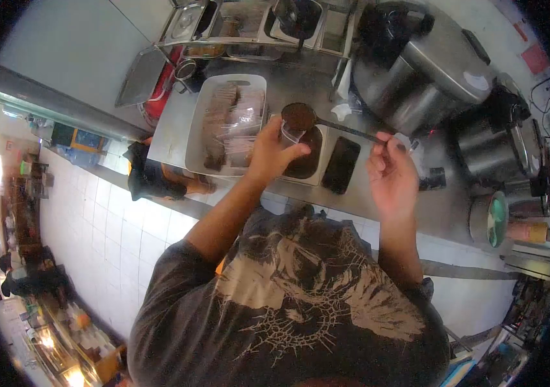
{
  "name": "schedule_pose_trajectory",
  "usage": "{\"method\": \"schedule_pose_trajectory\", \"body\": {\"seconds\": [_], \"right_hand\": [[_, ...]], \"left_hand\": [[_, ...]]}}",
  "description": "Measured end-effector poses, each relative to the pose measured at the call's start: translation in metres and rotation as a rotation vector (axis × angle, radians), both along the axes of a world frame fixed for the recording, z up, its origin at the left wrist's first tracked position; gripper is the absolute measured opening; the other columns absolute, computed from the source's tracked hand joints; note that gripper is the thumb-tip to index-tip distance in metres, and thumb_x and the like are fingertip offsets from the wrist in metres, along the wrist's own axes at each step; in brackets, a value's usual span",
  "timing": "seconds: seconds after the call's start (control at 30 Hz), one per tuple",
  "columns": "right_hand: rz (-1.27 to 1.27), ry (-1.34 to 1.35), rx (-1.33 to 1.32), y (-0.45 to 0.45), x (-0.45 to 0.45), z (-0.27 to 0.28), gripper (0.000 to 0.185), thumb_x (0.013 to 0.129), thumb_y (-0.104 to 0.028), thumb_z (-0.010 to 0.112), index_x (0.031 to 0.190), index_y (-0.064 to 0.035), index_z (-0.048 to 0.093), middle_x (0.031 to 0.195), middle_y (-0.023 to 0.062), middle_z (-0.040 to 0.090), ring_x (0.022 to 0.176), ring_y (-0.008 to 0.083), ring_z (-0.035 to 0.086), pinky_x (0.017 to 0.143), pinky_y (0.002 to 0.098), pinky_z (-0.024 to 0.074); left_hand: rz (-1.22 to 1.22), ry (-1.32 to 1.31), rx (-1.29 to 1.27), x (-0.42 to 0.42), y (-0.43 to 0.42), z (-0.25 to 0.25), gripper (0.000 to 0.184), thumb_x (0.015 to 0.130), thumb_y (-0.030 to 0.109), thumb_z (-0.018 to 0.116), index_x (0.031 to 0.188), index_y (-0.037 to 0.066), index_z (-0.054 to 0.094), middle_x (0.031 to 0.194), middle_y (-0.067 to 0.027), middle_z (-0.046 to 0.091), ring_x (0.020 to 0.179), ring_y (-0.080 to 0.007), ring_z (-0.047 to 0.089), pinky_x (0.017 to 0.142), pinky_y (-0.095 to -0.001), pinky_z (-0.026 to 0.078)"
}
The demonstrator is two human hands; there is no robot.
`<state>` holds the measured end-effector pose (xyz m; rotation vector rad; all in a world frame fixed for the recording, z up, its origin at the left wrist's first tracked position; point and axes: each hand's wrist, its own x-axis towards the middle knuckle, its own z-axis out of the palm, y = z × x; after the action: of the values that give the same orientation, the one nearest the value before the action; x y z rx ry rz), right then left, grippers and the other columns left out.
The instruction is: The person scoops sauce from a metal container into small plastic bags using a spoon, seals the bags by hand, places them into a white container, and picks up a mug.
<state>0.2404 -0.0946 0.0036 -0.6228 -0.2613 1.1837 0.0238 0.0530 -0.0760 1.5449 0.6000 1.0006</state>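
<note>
One white tub (193, 138) of packets (246, 113) sits left of upper centre. At upper centre, the left hand (273, 149) grips a clear cup (292, 133) by a dark-filled ladle (299, 117); right of centre, the right hand (392, 169) pinches its handle.

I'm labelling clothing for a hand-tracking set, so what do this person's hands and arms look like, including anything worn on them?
The left hand and right hand are bare, with no gloves, and no band or watch shows at the wrists. The forearms are uncovered. The dark T-shirt has short, loose sleeves, and a tan print on its body.
</note>
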Motion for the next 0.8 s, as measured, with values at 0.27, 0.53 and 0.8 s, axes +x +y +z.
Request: {"method": "schedule_pose_trajectory", "body": {"seconds": [0.27,0.53,0.8], "right_hand": [[-0.038,-0.222,0.083,-0.003,-0.006,0.011,0.023,0.098,-0.014,0.061,0.112,0.0039,0.064,0.093,0.0149,0.069,0.071,0.0132,0.052,0.061,0.0252,0.0401],[-0.072,-0.393,0.098,-0.003,-0.010,0.017,0.025,0.098,-0.014,0.062,0.115,0.0043,0.064,0.096,0.0143,0.068,0.074,0.0122,0.052,0.068,0.0253,0.0419],[-0.107,-0.647,0.116,-0.007,-0.014,0.024,0.023,0.098,-0.013,0.061,0.113,0.0038,0.065,0.097,0.0141,0.069,0.080,0.0117,0.056,0.073,0.0254,0.0436]], "left_hand": [[-0.047,-0.225,-0.127,0.006,-0.005,0.018,0.070,0.075,0.029,0.089,0.128,-0.001,0.054,0.122,-0.0074,0.063,0.114,-0.0175,0.057,0.102,-0.0332,0.042],[-0.086,-0.238,-0.129,0.005,-0.001,0.018,0.067,0.079,0.027,0.086,0.130,0.000,0.053,0.124,-0.0064,0.062,0.117,-0.0168,0.056,0.103,-0.0331,0.042],[-0.078,-0.291,-0.107,0.010,0.003,0.017,0.060,0.083,0.018,0.082,0.131,0.002,0.050,0.122,-0.0059,0.061,0.112,-0.0158,0.057,0.101,-0.0316,0.042]]}}
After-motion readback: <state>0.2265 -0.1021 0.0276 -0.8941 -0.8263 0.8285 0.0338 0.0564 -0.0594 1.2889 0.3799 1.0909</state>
